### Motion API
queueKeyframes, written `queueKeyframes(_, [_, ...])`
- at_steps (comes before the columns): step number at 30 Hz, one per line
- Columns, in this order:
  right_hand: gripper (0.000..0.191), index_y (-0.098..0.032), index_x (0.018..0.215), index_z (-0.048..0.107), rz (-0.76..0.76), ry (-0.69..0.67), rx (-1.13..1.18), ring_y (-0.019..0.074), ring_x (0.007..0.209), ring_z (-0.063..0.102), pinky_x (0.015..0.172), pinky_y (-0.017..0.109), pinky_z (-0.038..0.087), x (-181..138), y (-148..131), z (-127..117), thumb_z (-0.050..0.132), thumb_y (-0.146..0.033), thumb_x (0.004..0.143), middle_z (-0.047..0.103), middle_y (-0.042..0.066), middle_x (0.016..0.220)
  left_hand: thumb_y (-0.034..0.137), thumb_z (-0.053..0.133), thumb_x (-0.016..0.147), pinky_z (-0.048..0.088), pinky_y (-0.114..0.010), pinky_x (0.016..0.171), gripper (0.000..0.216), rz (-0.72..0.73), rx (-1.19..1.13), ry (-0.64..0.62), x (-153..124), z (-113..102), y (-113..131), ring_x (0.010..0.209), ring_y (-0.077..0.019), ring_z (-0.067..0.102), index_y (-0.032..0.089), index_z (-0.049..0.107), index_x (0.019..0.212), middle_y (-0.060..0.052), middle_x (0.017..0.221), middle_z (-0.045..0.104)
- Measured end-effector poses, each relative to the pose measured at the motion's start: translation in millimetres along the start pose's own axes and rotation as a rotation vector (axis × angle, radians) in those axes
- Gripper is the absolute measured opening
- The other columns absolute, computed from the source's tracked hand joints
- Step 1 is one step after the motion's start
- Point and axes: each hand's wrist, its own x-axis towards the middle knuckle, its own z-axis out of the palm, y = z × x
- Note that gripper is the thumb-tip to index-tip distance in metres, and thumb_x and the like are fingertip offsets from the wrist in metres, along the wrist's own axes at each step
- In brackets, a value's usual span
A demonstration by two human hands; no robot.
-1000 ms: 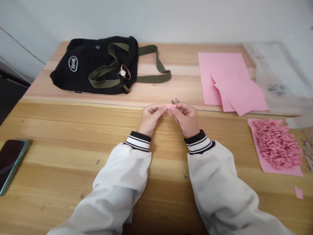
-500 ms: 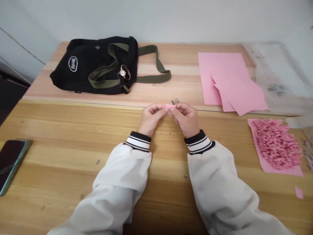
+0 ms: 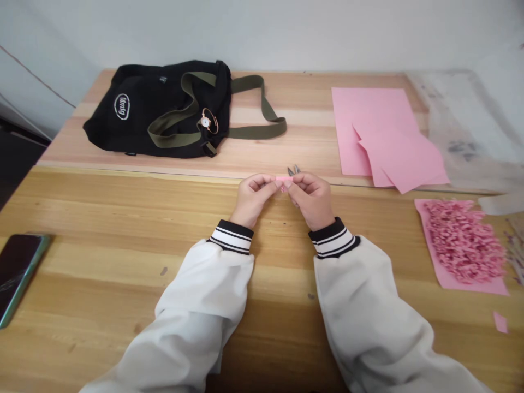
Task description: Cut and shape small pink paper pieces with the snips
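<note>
Between both hands is a small piece of pink paper (image 3: pixel 284 179), pinched at its two ends over the wooden table. My left hand (image 3: pixel 252 196) grips the left end between thumb and forefinger. On the other end, my right hand (image 3: pixel 311 197) is closed the same way. Small pink bits show just under the thumbs, too small to make out. Behind the right fingers, the pointed metal tips of a tool (image 3: pixel 293 170) stick out; its rest is hidden by the hand.
A black bag (image 3: pixel 143 109) with green straps and a watch (image 3: pixel 206 122) on it lies back left. Pink paper sheets (image 3: pixel 376 131) lie back right, beside clear plastic (image 3: pixel 470 158). Curled pink pieces (image 3: pixel 462 240) are heaped on paper at right. A phone (image 3: pixel 20 273) lies left.
The pink paper between my fingers shows as a narrower strip now, with its lower part less visible. My hands have hardly moved.
</note>
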Motion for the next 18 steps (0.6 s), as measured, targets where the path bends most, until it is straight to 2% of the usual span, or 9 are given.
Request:
queueKeyframes(13, [0.034, -0.019, 0.065, 0.057, 0.005, 0.015, -0.014, 0.0041, 0.04, 0.034, 0.041, 0.024, 0.038, -0.7, -5.2, 0.4, 0.074, -0.049, 0.066, 0.051, -0.007, 0.049, 0.033, 0.081, 0.057, 0.043, -0.025, 0.063, 0.024, 0.011, 0.035, -0.009, -0.2, -0.7, -0.1, 0.056, -0.0085, 0.052, 0.016, 0.064, 0.058, 0.002, 0.057, 0.06])
queueKeyframes(18, [0.034, -0.018, 0.064, 0.059, 0.016, 0.025, 0.012, 0.0042, 0.04, 0.035, 0.039, 0.023, 0.033, -1.1, -6.5, 0.7, 0.074, -0.049, 0.065, 0.049, -0.007, 0.046, 0.033, 0.082, 0.055, 0.042, -0.024, 0.059, 0.025, 0.017, 0.107, -0.02, -1.9, 0.7, 2.9, 0.054, -0.0082, 0.049, 0.016, 0.063, 0.056, 0.002, 0.054, 0.059])
